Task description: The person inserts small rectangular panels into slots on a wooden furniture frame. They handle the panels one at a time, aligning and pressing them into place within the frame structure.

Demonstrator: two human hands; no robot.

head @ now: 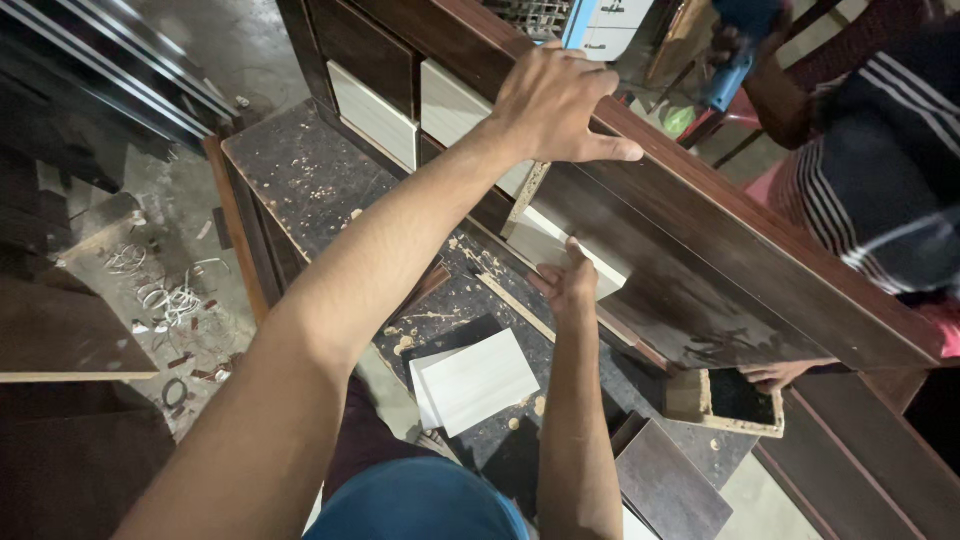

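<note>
While the left hand (555, 105) lies on the top edge of a long dark brown wooden panel (700, 250), its fingers are bent over that edge and its thumb stretches along the front face, so it grips the panel from above. This panel stands on its long side and runs slanted from the upper middle to the right edge of the view, leaning over a dusty dark table (320, 180). Lower down, the right hand (568, 280) is half closed around the end of a small pale wooden piece (545, 245), which sits just under the panel, touching its lower part; I cannot tell how firmly the fingers press it. A thin light wooden strip (527, 195) stands nearly upright between the two hands. On the table, near the right forearm, lie two white rectangular boards (475, 380) one upon the other, with sawdust around them. At the right side another person in a dark striped shirt (880, 160) holds a blue power tool (735, 55) above the panel, and that person's other hand (775, 375) reaches under the panel beside a small dark block with a pale edge (725, 400).
</note>
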